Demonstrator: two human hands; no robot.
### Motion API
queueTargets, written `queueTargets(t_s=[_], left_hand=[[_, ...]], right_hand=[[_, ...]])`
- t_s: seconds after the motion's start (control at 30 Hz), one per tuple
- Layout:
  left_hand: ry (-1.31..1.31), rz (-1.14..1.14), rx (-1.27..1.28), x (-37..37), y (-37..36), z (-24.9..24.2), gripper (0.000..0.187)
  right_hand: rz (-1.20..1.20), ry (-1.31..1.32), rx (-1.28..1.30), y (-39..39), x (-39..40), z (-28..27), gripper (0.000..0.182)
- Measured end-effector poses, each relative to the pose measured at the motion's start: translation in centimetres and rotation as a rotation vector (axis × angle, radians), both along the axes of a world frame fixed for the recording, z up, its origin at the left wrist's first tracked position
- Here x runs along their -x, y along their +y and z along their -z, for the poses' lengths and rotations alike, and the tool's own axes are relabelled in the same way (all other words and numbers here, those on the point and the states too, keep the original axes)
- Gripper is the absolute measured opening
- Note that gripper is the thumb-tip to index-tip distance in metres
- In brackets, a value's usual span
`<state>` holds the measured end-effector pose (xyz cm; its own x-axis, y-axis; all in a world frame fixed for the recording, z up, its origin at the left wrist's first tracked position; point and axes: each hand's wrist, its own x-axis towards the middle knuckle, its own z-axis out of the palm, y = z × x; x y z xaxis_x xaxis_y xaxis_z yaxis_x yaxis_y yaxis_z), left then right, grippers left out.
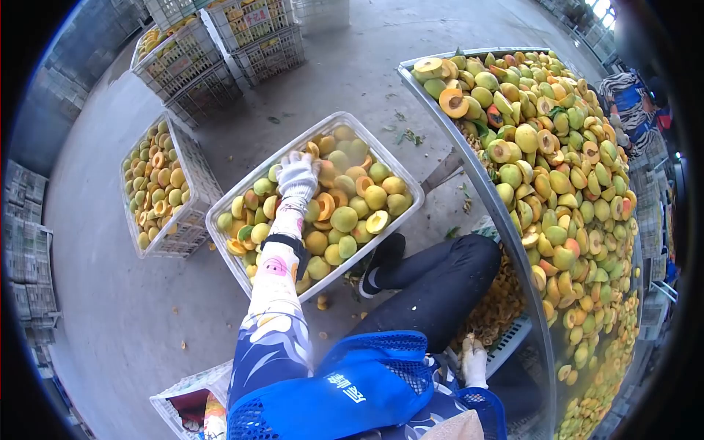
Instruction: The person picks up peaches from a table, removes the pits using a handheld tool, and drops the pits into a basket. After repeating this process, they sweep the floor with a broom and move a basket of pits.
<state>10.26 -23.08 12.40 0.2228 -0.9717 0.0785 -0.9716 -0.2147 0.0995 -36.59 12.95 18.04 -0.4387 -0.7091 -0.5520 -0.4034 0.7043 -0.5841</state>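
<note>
My left hand (297, 176), in a white glove with a floral sleeve behind it, reaches out over a white plastic crate (400, 170) filled with halved yellow-green peaches. Its fingers curl down onto the fruit near the crate's far left side; whether they hold a piece is hidden. My right hand (474, 361), also white-gloved, rests low by my lap beside the metal table's edge (480, 183). Its palm is turned away, so what it holds is not visible. The table carries a large heap of peach halves (565, 169).
A second crate of peaches (192, 192) stands on the concrete floor to the left, with stacked crates (220, 51) further back. A tray of pits (499, 308) lies under the table by my black-trousered leg (433, 286). Another person (627, 95) sits beyond the table.
</note>
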Motion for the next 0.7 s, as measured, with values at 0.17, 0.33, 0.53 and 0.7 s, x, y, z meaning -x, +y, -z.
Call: queueTargets(t_s=[0.17,0.33,0.53,0.7], left_hand=[[-0.005,-0.072,0.44,-0.1,-0.3,1.4,0.035],[-0.213,0.392,0.066,2.2,-1.3,3.5,0.055],[-0.04,0.32,0.02,2.1,-2.1,3.8,0.055],[0.033,0.235,-0.004,5.0,4.4,2.5,0.07]], right_hand=[[0.14,-0.083,-0.124,-0.3,-0.7,-1.4,0.031],[0.096,-0.053,-0.14,-1.4,-1.2,-1.1,0.033],[0.1,-0.076,-0.036,-2.8,-1.7,-3.2,0.034],[0.218,-0.184,-0.079,-2.6,-1.6,-3.6,0.04]])
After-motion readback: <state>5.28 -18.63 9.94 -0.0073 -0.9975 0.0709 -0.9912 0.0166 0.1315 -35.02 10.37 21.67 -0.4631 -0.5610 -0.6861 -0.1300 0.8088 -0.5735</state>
